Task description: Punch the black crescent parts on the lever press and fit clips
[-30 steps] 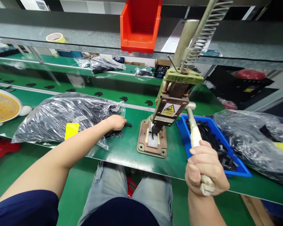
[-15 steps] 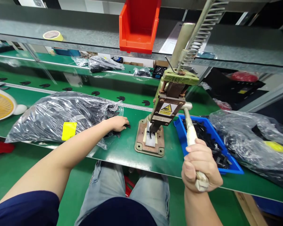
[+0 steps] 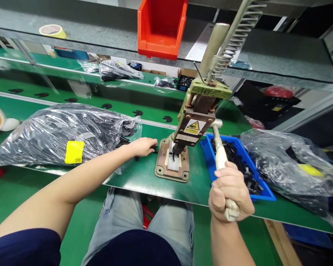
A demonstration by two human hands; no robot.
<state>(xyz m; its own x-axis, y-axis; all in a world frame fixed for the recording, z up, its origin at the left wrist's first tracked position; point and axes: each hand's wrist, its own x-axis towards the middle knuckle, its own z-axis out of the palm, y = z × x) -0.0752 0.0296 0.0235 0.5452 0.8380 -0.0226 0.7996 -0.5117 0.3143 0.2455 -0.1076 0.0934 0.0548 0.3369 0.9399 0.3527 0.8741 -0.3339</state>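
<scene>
My right hand (image 3: pixel 231 192) is wrapped round the pale, tape-covered lever handle (image 3: pixel 221 157) of a green and brown hand press (image 3: pixel 194 125). Left of the press base (image 3: pixel 161 171), my left hand (image 3: pixel 144 146) has its fingers closed on a small black part (image 3: pixel 154 149), partly hidden by the fingertips. Under the press head, a dark piece touches a pale metal plate (image 3: pixel 173 164). A clear bag of flat black parts (image 3: pixel 63 129) lies beside my left forearm, its open end towards the hand.
A blue bin (image 3: pixel 266 194) of small black pieces stands right of the press, with another plastic bag (image 3: pixel 291 166) beyond. Curved black parts (image 3: pixel 106 106) lie in a row behind. A red bin (image 3: pixel 159 50) hangs above.
My left hand has moved slightly right, closer to the press base, with the black part. My right hand still grips the handle. The whole view has shifted a little.
</scene>
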